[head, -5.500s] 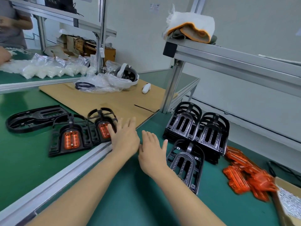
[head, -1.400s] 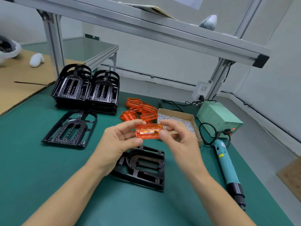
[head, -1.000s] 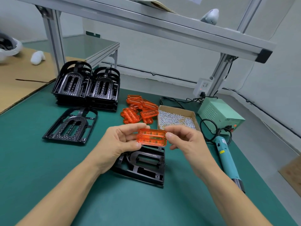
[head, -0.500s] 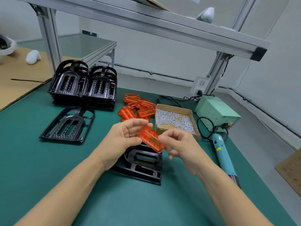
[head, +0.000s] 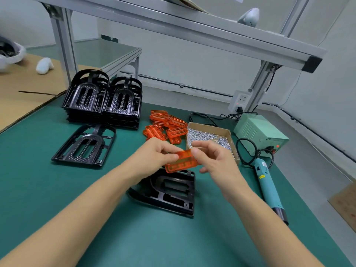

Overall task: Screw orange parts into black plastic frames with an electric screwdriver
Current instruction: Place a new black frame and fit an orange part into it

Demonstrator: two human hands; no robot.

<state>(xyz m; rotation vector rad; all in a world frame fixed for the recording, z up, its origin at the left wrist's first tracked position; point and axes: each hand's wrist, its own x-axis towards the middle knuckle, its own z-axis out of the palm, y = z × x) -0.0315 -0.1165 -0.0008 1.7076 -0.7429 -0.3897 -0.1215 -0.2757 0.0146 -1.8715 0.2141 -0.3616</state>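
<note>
Nearest on the green-matted counter (head: 57, 189) lies the black plastic frame with a rectangular opening (head: 169, 191), flat, open side up, directly below both hands. Just above it, clear of it, the translucent orange rectangular part (head: 181, 160) is held in the air. Its long axis runs roughly left to right, tilted, with the right end higher. The left hand (head: 154, 157) pinches the part's left end, thumb and fingers (head: 174, 156) clamped on it. The right hand (head: 213, 160) meets the right end with thumb and forefinger tip, the other fingers loosely curled beneath; whether it truly grips or only steadies is hard to tell. Both hands are equally near the frame.

The coming move probably turns on this one relation: the opening sits straight under the part, so the part must go down and level out to seat. Nothing stands between them.

To the right, the teal electric screwdriver (head: 268, 187) lies along the counter, tip toward the viewer, well within reach of the right hand and untouched. Behind the hands, an open cardboard box of small silver screws (head: 210, 135) sits just beside a loose pile of orange parts (head: 165, 128). To the left lies a single black arched frame (head: 84, 147), and behind it two stacks of black frames (head: 104, 101). Farthest right stands a pale green power supply box (head: 260, 133), its cord looping to the screwdriver.
</note>
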